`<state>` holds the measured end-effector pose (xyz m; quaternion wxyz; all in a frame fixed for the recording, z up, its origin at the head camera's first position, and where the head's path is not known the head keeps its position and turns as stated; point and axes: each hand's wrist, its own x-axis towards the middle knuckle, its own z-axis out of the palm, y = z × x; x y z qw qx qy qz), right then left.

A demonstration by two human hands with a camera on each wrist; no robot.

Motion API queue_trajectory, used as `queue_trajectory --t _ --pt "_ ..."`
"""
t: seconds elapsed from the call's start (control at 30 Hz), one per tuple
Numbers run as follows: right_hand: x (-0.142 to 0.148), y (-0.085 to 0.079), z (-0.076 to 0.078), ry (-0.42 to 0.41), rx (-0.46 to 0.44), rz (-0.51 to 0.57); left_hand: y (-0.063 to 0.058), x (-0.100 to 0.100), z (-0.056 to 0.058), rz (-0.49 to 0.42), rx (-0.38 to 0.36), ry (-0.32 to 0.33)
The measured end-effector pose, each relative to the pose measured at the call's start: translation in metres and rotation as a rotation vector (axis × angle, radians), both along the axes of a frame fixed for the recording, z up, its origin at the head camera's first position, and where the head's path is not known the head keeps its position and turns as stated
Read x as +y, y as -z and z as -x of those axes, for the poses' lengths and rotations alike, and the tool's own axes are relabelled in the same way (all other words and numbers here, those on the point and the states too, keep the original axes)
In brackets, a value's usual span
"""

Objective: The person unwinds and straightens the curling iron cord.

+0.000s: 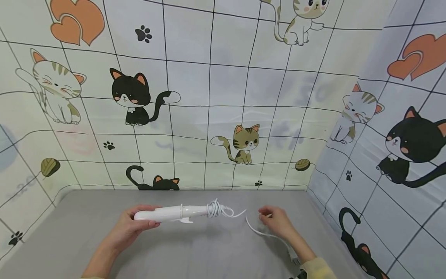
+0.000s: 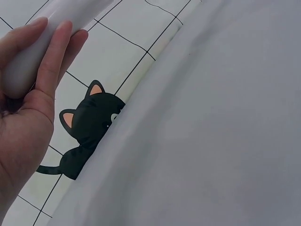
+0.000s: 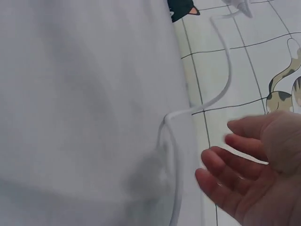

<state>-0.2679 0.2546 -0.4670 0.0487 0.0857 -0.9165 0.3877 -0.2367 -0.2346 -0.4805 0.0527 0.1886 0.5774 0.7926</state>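
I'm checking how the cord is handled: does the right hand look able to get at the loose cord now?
Probably yes: the right hand appears empty, its fingers close to the loose cord, and nothing visible blocks the gap.

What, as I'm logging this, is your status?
Left hand gripping white appliance above grey table. Right hand empty, near loose cord. Cord partly bundled at appliance's end. No obstruction seen.
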Motion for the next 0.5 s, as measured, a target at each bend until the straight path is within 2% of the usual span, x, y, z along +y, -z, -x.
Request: queue_trajectory --t 0.1,0.17,0.33,0.5 --pt "-0.007 -0.003 0.003 0.018 0.028 0.047 -0.001 -0.001 -0.001 -0.005 0.001 0.000" --pt "-0.012 -0.006 0.005 -0.006 0.052 0.078 -0.001 -0.001 -0.001 -0.007 -0.001 -0.006" --pt "-0.025 -0.010 0.011 -0.145 0.096 0.142 -0.001 -0.002 -0.001 0.008 0.002 -0.013" --pt "-0.034 -0.010 0.016 -0.271 0.097 0.141 -0.002 -0.001 -0.001 0.020 -0.003 0.010"
